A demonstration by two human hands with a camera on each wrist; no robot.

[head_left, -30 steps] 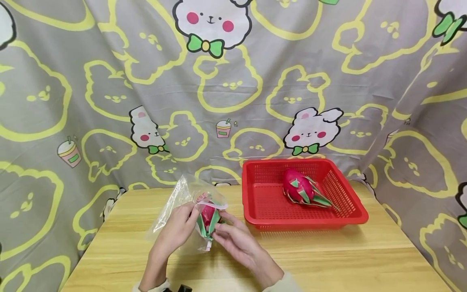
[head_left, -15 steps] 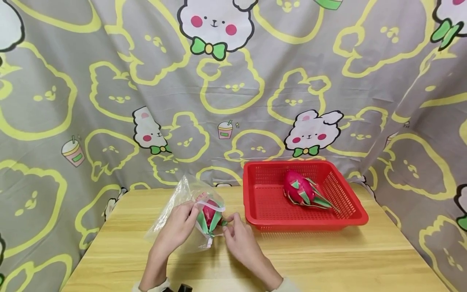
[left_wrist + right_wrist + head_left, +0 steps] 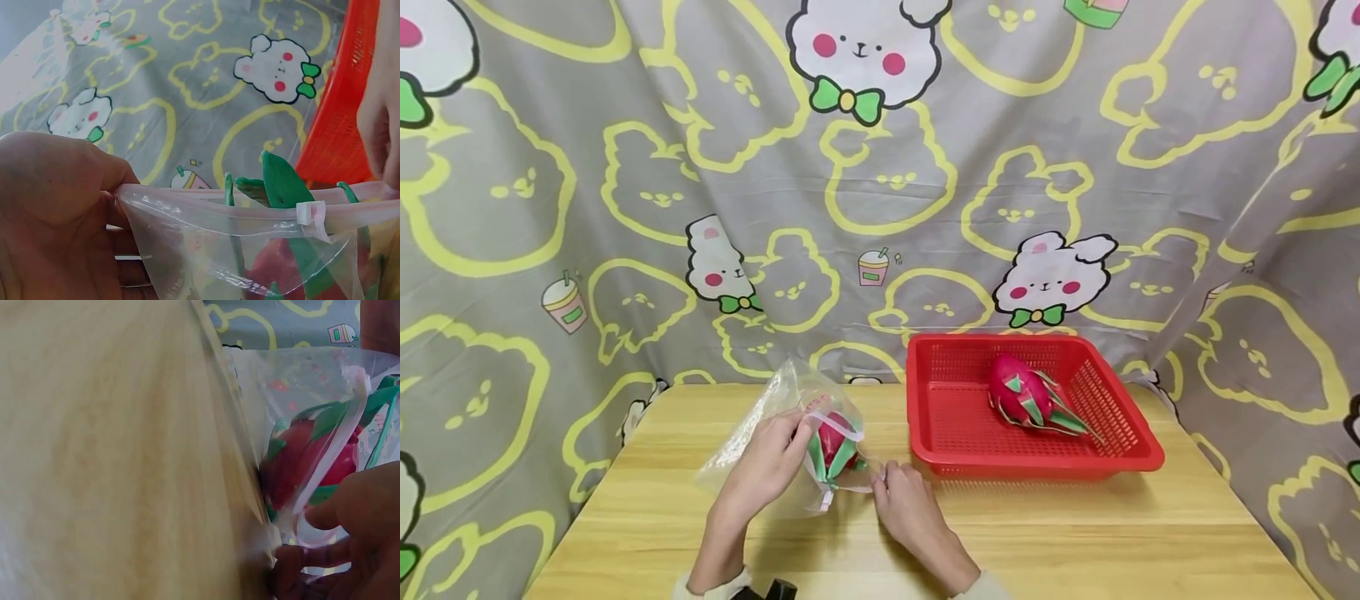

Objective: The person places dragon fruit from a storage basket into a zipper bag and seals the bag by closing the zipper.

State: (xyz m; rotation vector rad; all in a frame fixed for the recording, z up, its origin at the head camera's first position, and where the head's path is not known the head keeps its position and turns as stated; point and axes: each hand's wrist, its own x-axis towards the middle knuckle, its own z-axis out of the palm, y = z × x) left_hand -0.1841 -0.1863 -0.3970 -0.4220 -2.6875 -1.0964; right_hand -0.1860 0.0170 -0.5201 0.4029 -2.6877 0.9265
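A clear zip bag with a pale zip edge surrounds a pink dragon fruit with green leaf tips. My left hand pinches one end of the bag's mouth between thumb and fingers. At the opposite end of the mouth, my right hand grips the zip edge. The mouth gapes between the hands, and green tips poke up at it in the left wrist view. A white zip slider sits on the near edge. Fingers partly cover the bag's corners.
A red plastic basket stands at the right on the wooden table. Inside it lies a second dragon fruit. A grey patterned curtain hangs behind the table and along both sides.
My right hand has left the fruit's leaf tips, moved right and taken hold of the bag's right edge, stretching the mouth. The left hand keeps its pinch.
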